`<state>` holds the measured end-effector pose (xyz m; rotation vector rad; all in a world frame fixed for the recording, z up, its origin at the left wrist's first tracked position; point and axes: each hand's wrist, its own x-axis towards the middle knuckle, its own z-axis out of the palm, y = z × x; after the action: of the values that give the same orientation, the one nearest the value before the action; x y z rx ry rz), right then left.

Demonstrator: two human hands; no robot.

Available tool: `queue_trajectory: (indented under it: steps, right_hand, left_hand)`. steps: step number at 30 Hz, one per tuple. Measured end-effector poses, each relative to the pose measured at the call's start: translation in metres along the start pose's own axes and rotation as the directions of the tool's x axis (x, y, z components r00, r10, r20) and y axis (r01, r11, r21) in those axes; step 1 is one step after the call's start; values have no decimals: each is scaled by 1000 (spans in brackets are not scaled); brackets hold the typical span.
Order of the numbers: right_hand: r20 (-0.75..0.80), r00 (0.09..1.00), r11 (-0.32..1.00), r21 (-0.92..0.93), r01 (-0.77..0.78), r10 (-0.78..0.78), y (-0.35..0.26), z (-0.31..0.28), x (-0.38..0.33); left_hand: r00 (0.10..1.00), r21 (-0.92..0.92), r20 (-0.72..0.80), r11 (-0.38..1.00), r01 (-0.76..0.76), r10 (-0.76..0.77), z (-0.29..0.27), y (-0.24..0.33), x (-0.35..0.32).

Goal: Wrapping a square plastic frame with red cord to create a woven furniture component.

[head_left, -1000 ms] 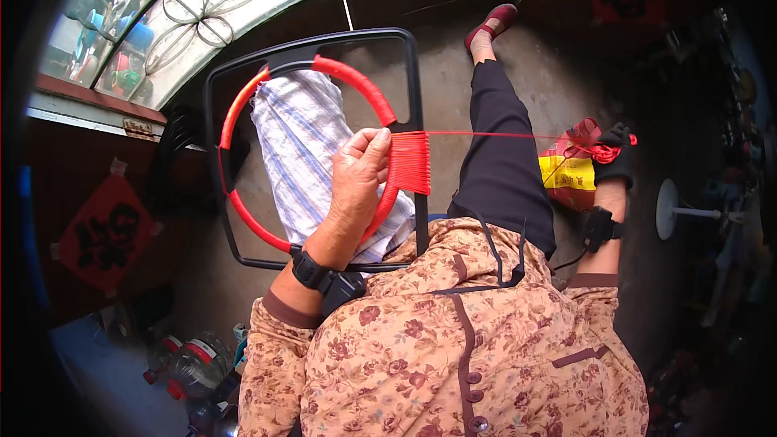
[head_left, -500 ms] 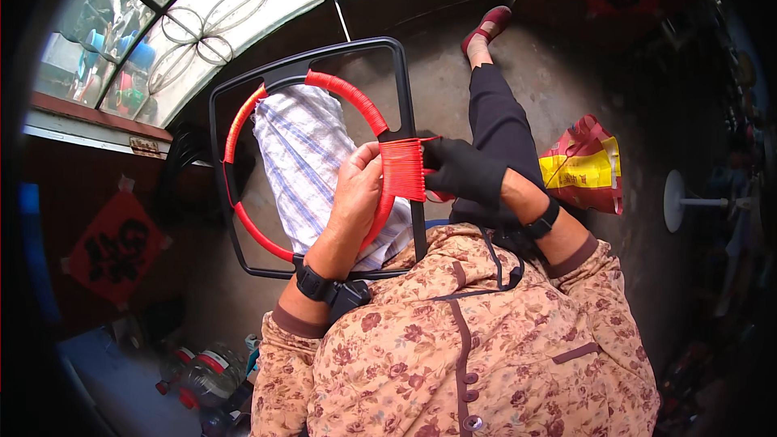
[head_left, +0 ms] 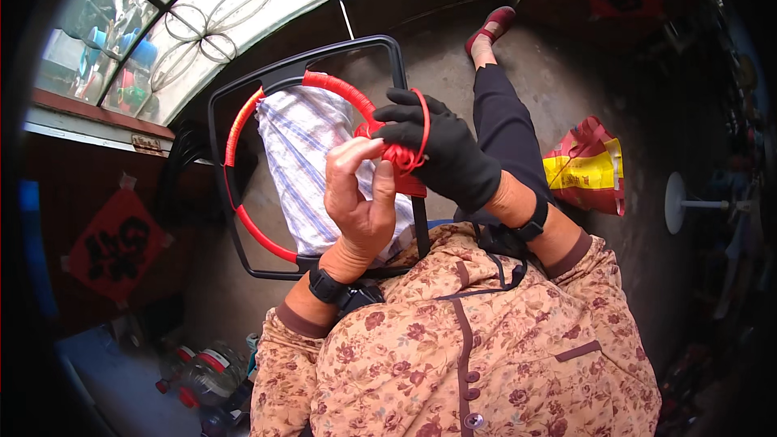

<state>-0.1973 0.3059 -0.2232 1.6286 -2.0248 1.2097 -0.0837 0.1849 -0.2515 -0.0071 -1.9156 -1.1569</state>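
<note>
A black frame [head_left: 398,65] with a round ring [head_left: 231,143] inside it lies across my lap. Red cord is wound round parts of the ring. Over the ring's right side my right hand [head_left: 455,150], in a black glove, is closed on a bundle of red cord [head_left: 398,157]. One loop of the cord stands up by its fingers. My bare left hand [head_left: 356,202] meets the bundle from the left, its thumb and fingertips closed on the cord's edge. The hands and bundle partly hide the wound section behind them.
A checked white and blue cloth [head_left: 303,162] shows through the ring, over my left leg. To the right, a red and yellow bag [head_left: 587,166] stands on the floor. Clear plastic bottles [head_left: 212,376] are at the lower left. A window [head_left: 206,40] runs along the upper left.
Both hands have come off the wound section of the ring. My right hand has risen with the red cord bundle, and my left hand has moved to the bundle's edge.
</note>
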Motion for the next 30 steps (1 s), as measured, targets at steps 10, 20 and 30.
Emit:
queue_trajectory:
  steps: [10,20,30]
  right_hand:
    - [-62,484,365,740,-564,873,83,-88,-99]
    - [263,702,-468,877,112,662,78,-81,-110]
    - [190,422,-137,979,-154,886,93,-74,-119]
  left_hand:
    - [669,-455,204,536,711,-715,9,-24,3]
    - [577,-624,315,293,724,-754,5,-31,2]
    - [484,-599,538,90,795,-690,5,-29,5]
